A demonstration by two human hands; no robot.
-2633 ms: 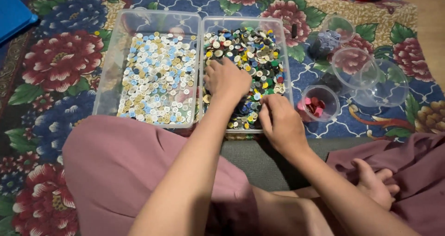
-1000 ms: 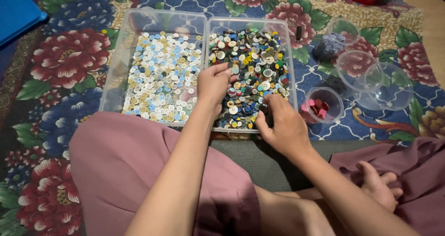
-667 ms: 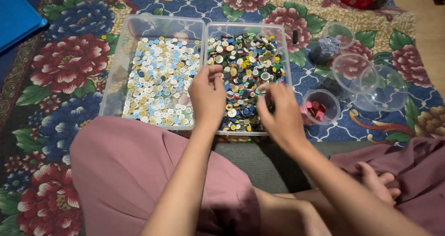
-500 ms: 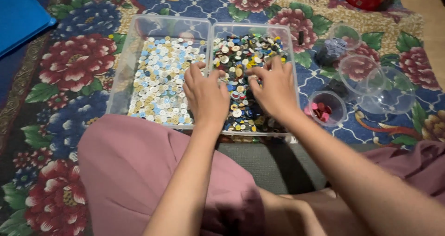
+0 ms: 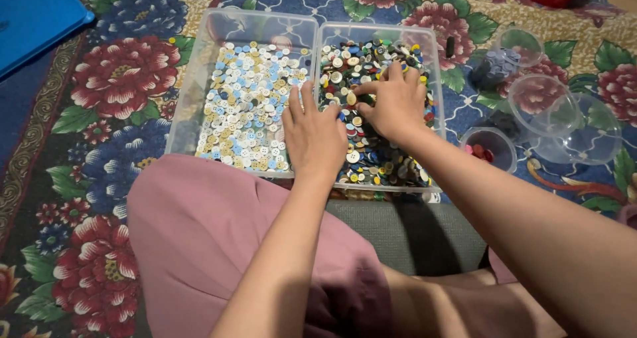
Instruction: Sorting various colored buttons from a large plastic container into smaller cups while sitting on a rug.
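Note:
Two clear plastic trays stand side by side on a flowered rug. The left tray (image 5: pixel 199 66) holds several pale white, blue and tan buttons (image 5: pixel 245 105). The right tray (image 5: pixel 434 59) is filled with mixed dark and bright buttons (image 5: pixel 345 62). My left hand (image 5: pixel 313 133) lies flat, fingers spread, on the mixed buttons at the divide between the trays. My right hand (image 5: pixel 393 102) rests on the same pile, fingers curled and thumb and forefinger pinched among the buttons; whether a button is held I cannot tell.
Several small clear round cups stand to the right of the trays: one with red buttons (image 5: pixel 490 149), one with dark blue buttons (image 5: pixel 496 67), others bare (image 5: pixel 534 95). A blue lid (image 5: pixel 33 12) lies at the far left. My pink-clothed knees (image 5: pixel 199 232) sit near the trays.
Both hands have moved forward over the mixed buttons, the right hand furthest, from the tray's near edge to its middle. The view has shifted slightly.

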